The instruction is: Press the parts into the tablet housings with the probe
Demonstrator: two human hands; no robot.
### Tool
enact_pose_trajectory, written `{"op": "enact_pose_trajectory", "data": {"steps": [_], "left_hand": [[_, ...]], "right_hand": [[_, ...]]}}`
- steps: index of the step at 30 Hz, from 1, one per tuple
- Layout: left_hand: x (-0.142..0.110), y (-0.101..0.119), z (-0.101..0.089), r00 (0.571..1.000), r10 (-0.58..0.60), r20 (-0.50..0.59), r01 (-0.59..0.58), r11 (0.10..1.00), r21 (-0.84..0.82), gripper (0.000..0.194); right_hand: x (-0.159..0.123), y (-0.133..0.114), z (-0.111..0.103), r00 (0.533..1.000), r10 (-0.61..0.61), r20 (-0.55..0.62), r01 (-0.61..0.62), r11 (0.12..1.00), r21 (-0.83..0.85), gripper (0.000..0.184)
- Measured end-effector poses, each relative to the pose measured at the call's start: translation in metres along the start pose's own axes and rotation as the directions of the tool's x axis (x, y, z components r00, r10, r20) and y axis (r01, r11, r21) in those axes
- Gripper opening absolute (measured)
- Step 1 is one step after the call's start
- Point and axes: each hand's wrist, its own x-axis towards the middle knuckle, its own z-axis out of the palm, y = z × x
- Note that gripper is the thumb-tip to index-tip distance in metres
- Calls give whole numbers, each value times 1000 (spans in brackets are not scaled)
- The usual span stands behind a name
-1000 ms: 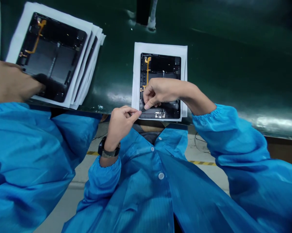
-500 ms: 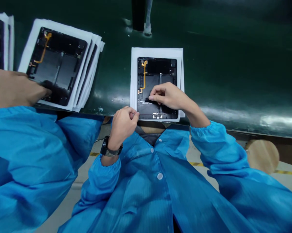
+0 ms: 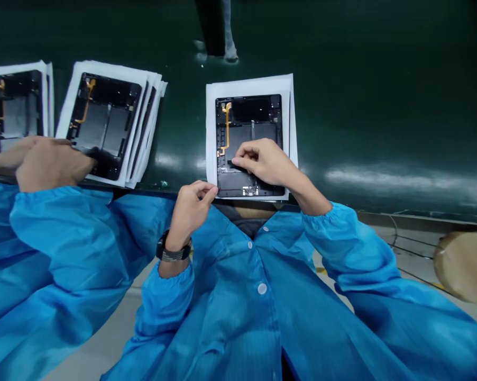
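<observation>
In front of me lies an opened tablet housing (image 3: pixel 238 143), black inside, with an orange flex cable (image 3: pixel 227 129) along its left side and a small circuit board (image 3: pixel 249 190) at its near edge. White foam sheets (image 3: pixel 210 121) lie under it. My left hand (image 3: pixel 194 207) is closed, its fingertips at the housing's near left corner. Over the lower middle of the housing, my right hand (image 3: pixel 264 159) pinches a small black strip (image 3: pixel 231 164). Its palm hides part of the housing's right side.
To the left, a stack of similar housings between white sheets (image 3: pixel 66 119) stands on the dark green table (image 3: pixel 365 127). A co-worker's hands (image 3: pixel 52 161) reach over it. Another housing (image 3: pixel 20 111) lies farther left. A post (image 3: pixel 212 32) rises behind; a round stool (image 3: pixel 464 267) stands right.
The view has shifted, so more of the left housings shows. The co-worker's hands have moved over the stack's near edge. My hands keep nearly the same place on the housing.
</observation>
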Motion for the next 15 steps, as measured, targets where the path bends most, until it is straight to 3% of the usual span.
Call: {"op": "enact_pose_trajectory", "data": {"steps": [15], "left_hand": [[-2,7,-9,988,-147,44,145,988,49,28]], "right_hand": [[-9,10,2,993,-85,-80,95,987,129,21]]}}
